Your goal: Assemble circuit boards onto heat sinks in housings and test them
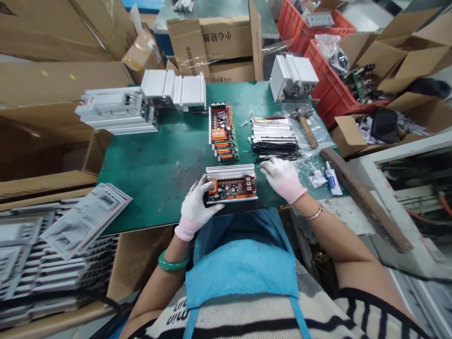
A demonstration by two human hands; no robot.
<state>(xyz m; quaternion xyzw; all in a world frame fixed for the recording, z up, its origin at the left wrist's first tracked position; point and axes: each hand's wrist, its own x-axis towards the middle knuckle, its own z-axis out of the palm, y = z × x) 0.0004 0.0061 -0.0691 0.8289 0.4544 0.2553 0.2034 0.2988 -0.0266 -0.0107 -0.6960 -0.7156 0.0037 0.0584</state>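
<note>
A metal heatsink unit with a circuit board (231,188) lies near the table's front edge. My left hand (199,205), in a white glove, grips its left end between thumb and fingers. To the right of the unit, my right hand (280,176), also gloved, is just below a pile of black strips (277,147); its fingertips are bent and what they hold, if anything, is too small to tell. Silvery strips (271,128) lie above the black ones. A stack of circuit boards (222,127) stands behind the unit.
Finned metal housings (118,110) stand at the back left, another housing (294,77) at the back right. A hammer (306,127) lies on a plastic bag. On the right are a glue tube (333,180), a long wooden handle (367,200) and red crates (328,84).
</note>
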